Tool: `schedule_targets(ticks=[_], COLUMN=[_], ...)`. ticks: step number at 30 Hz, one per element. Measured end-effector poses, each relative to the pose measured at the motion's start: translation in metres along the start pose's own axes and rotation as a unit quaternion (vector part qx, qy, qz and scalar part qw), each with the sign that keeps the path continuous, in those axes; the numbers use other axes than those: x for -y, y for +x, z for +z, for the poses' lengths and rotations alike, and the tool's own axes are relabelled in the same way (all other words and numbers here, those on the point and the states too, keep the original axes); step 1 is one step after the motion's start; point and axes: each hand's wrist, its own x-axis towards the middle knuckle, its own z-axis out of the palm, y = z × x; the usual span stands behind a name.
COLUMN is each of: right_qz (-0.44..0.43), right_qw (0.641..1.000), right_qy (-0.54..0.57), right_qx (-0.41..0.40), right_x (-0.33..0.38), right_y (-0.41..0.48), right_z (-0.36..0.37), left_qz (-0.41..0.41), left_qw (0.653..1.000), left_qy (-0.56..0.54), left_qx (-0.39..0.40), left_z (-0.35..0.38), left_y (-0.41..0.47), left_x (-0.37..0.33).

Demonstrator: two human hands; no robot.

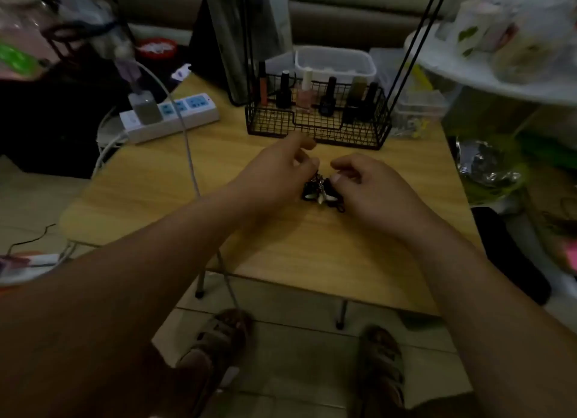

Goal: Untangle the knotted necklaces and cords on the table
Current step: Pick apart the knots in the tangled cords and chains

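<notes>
A dark tangle of cords and necklaces (321, 192), with a pale shiny pendant in it, lies on the wooden table (281, 255) at its middle. My left hand (278, 171) is just left of the tangle, fingers curled at its upper edge. My right hand (374, 186) is on its right side, thumb and fingers pinching the tangle. Both hands cover part of the bundle, so single strands cannot be told apart.
A black wire basket (318, 118) with several nail polish bottles stands just behind the hands. A white power strip (171, 118) with a plugged charger lies at the back left; its cable (190, 168) runs over the table's left side. Clear plastic boxes (335, 61) stand behind the basket.
</notes>
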Motion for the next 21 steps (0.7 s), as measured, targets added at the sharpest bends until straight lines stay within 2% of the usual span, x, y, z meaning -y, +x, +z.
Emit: schedule_targets(ticks=[4, 8, 10, 12, 14, 16, 19, 21], right_qz=[-0.056, -0.072, -0.076, -0.076, -0.068, -0.058, -0.047, -0.049], right_qw=[0.995, 0.99, 0.992, 0.993, 0.995, 0.996, 0.998, 0.998], right_qy=[-0.073, -0.113, -0.1, -0.085, -0.072, -0.056, -0.03, -0.034], right_qx=[0.05, 0.03, 0.013, -0.005, -0.024, -0.039, -0.023, -0.002], right_x=[0.002, -0.001, 0.001, 0.005, 0.01, 0.016, 0.023, 0.023], right_y=[-0.004, -0.012, -0.017, -0.02, -0.02, -0.019, -0.018, -0.02], right_z=[0.005, 0.014, 0.02, 0.024, 0.029, 0.033, 0.033, 0.031], left_qz=[0.068, 0.107, 0.126, 0.118, 0.086, 0.065, 0.09, 0.113], left_qw=[0.993, 0.979, 0.959, 0.948, 0.955, 0.972, 0.984, 0.981], left_qy=[0.066, 0.173, 0.255, 0.294, 0.284, 0.226, 0.147, 0.147], left_qx=[-0.076, -0.033, 0.001, 0.004, -0.016, -0.02, 0.03, 0.06], left_z=[-0.01, -0.043, -0.064, -0.077, -0.077, -0.06, -0.031, -0.022], left_y=[-0.021, -0.044, -0.052, -0.053, -0.05, -0.047, -0.042, -0.037], left_x=[0.018, 0.038, 0.049, 0.053, 0.048, 0.038, 0.023, 0.015])
